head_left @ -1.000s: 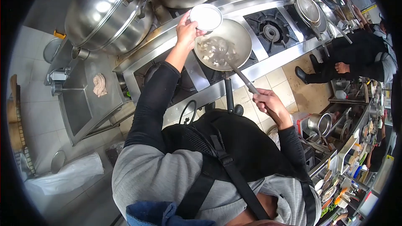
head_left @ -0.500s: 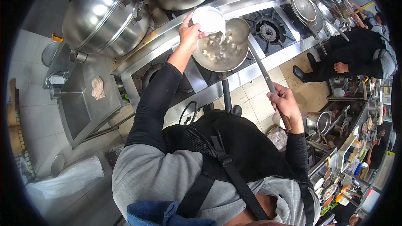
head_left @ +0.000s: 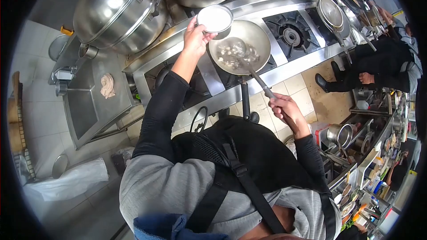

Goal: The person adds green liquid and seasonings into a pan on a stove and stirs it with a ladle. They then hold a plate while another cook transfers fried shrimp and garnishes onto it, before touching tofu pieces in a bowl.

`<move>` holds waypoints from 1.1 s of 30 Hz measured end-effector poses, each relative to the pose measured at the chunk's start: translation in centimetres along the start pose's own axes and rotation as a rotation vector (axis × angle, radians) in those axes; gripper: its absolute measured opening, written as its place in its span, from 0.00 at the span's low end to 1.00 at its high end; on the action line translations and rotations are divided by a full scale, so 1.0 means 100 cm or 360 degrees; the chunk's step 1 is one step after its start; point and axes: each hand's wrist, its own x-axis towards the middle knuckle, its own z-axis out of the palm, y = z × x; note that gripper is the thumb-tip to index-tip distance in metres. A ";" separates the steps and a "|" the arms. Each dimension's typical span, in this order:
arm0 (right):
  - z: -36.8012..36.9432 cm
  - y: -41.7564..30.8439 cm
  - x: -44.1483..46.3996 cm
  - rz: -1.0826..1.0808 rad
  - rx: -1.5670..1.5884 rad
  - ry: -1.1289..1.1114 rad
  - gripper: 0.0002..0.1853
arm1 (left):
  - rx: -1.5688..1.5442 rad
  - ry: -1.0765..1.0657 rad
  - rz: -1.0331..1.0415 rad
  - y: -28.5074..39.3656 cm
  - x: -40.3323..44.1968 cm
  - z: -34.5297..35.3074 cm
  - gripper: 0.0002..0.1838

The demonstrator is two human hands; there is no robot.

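On the stove (head_left: 309, 57), beyond both hands, the pan (head_left: 259, 34) sat in the same spot as half a second earlier, its black handle pointing back toward the person. The ladle (head_left: 263, 87) had swung: its head had been at the pan's far right edge, and now it lay in the middle, among small pale pieces (head_left: 249, 57) in liquid. The bowl (head_left: 226, 30), just beyond the left hand and over the pan's left edge, had been tipped, letting a white stream fall; now it stood more level, the stream gone and white contents showing inside.

The right hand (head_left: 284, 108) had shifted left and nearer the pan, its fingers closed around the ladle's handle. The left hand (head_left: 195, 38) was partly open, thumb and fingers clamped on the bowl's near side.
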 end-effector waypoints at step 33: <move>0.008 -0.018 -0.033 -0.0145 -0.0430 0.0119 0.21 | 0.0072 0.0005 0.0138 0.002 -0.006 -0.019 0.37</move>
